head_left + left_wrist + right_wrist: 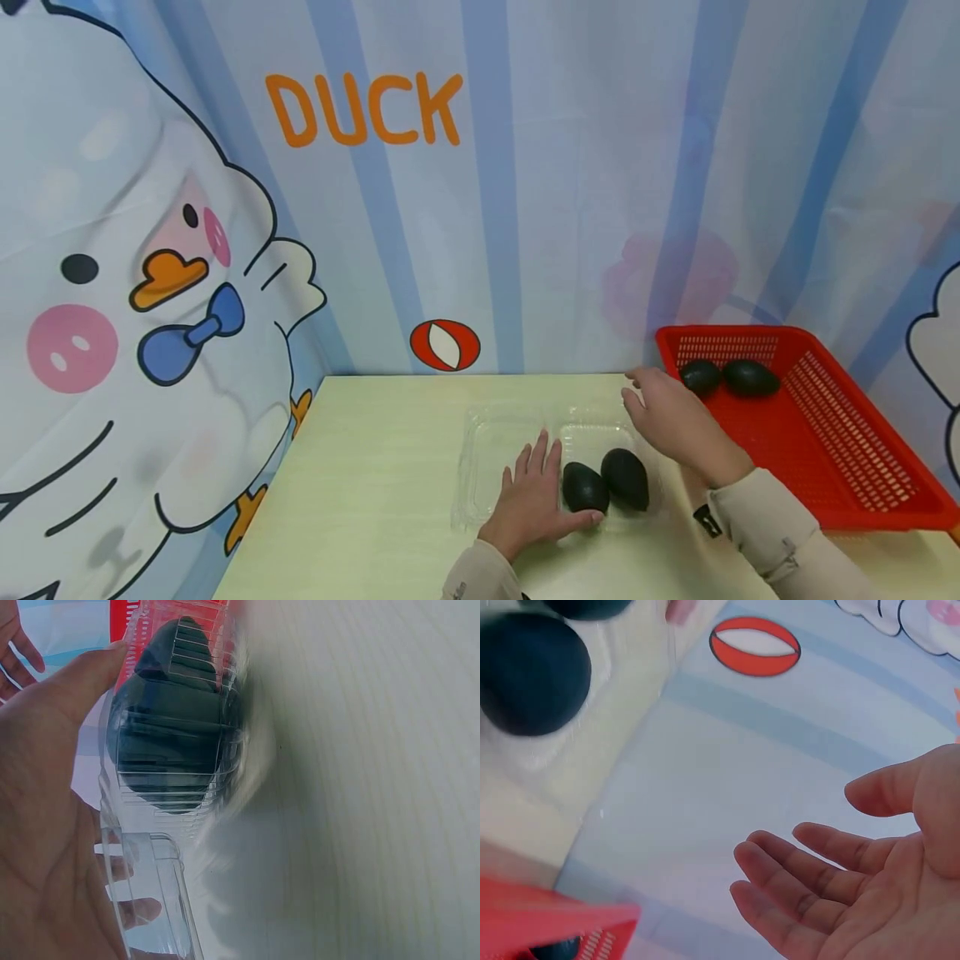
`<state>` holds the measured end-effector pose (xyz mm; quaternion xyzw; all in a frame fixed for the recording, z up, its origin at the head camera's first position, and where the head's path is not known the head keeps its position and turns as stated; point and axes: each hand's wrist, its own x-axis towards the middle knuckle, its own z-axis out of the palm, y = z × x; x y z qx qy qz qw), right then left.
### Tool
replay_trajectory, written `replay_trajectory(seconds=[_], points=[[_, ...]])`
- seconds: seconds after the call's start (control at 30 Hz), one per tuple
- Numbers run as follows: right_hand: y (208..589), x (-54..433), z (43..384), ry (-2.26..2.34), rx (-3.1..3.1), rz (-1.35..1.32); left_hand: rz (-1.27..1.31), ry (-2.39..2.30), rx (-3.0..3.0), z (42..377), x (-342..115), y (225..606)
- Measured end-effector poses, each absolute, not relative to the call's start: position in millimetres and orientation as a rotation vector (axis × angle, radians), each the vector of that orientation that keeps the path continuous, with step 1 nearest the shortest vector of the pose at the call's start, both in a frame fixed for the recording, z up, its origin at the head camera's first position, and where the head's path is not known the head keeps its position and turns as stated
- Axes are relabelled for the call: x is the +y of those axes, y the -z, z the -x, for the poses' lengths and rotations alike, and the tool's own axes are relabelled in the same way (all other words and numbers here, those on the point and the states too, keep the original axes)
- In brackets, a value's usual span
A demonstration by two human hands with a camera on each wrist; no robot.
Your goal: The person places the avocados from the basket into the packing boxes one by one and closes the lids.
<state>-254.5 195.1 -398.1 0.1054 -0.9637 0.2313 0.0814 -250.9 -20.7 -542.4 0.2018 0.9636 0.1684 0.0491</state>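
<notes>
A clear plastic clamshell container (480, 467) lies opened out on the table. Two dark green avocados (625, 479) sit side by side in its right half, and in the left wrist view they show as an avocado (169, 735) shape through the ribbed wall. My left hand (528, 504) rests over the middle of the container, fingers spread and straight, thumb along the near rim by the avocados. Off the container's back right corner, my right hand (671, 417) hovers with nothing in it. Its palm and loosely bent fingers (810, 900) show in the right wrist view.
A red plastic basket (810, 500) stands right of the container, with two more avocados (750, 378) at its back left. Behind the pale wooden table (360, 483) hangs a blue striped curtain (555, 208) printed with a duck.
</notes>
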Motion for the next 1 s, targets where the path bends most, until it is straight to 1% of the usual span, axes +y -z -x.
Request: replay_trajectory(seconds=[0.13, 0.3, 0.67, 1.0], points=[[388, 206, 263, -0.706, -2.9, -0.301, -0.612, -0.498, 2.932, 252, -21, 543], [384, 221, 276, -0.683, -2.92, -0.284, -0.61, -0.499, 2.934, 253, -21, 544], [395, 254, 303, -0.67, -2.894, -0.232, -0.629, -0.505, 2.958, 251, -22, 545], [403, 284, 326, -0.627, -2.942, -0.246, -0.638, -0.518, 2.965, 251, -22, 545]])
